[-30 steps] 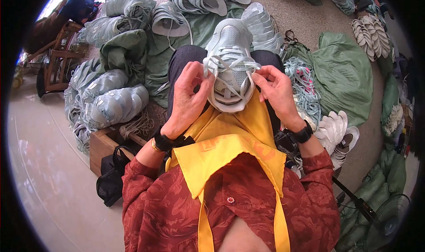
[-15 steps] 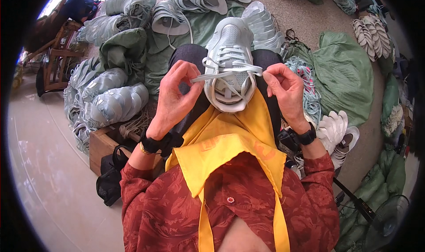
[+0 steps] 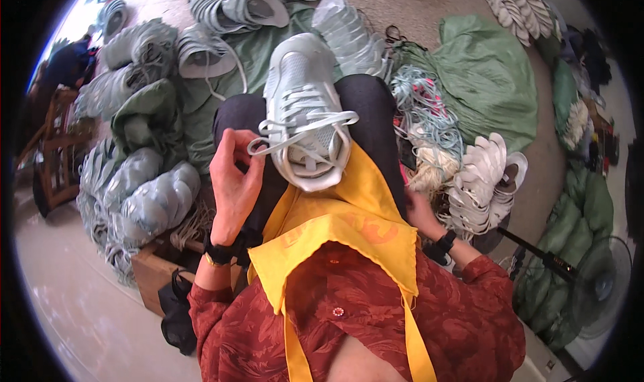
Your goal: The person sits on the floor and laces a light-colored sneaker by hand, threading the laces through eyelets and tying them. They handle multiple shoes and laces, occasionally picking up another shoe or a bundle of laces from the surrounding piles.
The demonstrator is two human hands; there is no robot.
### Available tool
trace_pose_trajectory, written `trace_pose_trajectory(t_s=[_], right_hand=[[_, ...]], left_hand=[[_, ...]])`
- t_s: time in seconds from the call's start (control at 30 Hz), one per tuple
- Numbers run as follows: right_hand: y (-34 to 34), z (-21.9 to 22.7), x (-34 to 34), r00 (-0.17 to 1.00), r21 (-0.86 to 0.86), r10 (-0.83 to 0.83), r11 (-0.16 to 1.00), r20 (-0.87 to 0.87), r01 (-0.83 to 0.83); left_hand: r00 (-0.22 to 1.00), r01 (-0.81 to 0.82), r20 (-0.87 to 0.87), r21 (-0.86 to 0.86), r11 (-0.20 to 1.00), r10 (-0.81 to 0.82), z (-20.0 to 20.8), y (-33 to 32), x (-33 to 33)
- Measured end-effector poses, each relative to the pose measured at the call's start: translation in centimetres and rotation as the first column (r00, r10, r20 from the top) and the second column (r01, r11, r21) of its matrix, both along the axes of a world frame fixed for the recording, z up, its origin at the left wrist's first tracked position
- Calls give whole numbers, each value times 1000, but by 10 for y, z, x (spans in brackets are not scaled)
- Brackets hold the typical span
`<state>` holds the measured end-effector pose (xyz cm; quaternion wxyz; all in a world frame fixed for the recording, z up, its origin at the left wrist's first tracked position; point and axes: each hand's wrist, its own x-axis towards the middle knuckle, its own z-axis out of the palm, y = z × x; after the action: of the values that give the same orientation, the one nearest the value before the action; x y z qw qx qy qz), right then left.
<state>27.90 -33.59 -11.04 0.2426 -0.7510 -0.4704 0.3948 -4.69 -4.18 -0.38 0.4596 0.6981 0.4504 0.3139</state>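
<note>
A pale grey-green sneaker upper (image 3: 308, 80) rests across my dark-trousered knees, toe pointing away. Its shoelace (image 3: 302, 128) is tied in a bow over the lower lacing, with a loop out to each side. Beside the bow's left loop, my left hand (image 3: 235, 181) has thumb and forefinger pinched at the lace. My right hand (image 3: 421, 214) hangs low beside my right thigh, close to a bundle of cream laces (image 3: 433, 167). The fingers of that hand are partly hidden by the thigh and dim, so their grip is unclear.
Stacked shoe uppers (image 3: 157, 194) lie at left beside a wooden box (image 3: 147, 281). White uppers (image 3: 476, 187) stand at right, near tangled pale laces (image 3: 422, 100) and a green sack (image 3: 490, 80). A fan (image 3: 600, 288) is at lower right.
My right hand has left the bow and dropped beside my right thigh. My left hand stays at the left loop. The whole view has shifted, moving the shoe leftward in the picture.
</note>
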Motion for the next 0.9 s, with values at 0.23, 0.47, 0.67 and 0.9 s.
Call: trace_pose_trajectory(t_s=[0.23,0.47,0.67,0.9], right_hand=[[-15,83,4,713,-62,-175,981,-679,183],[78,154,52,80,5,-71,717,-994,697],[98,153,60,29,-3,-33,715,-999,699],[108,148,55,18,-21,-50,682,-999,731]], left_hand=[[998,33,-54,34,999,-31,5,7,0],[997,18,-72,137,990,-8,2,9,0],[998,11,-68,109,994,-4,1,11,-3],[997,29,-70,129,991,-20,-4,14,-6]])
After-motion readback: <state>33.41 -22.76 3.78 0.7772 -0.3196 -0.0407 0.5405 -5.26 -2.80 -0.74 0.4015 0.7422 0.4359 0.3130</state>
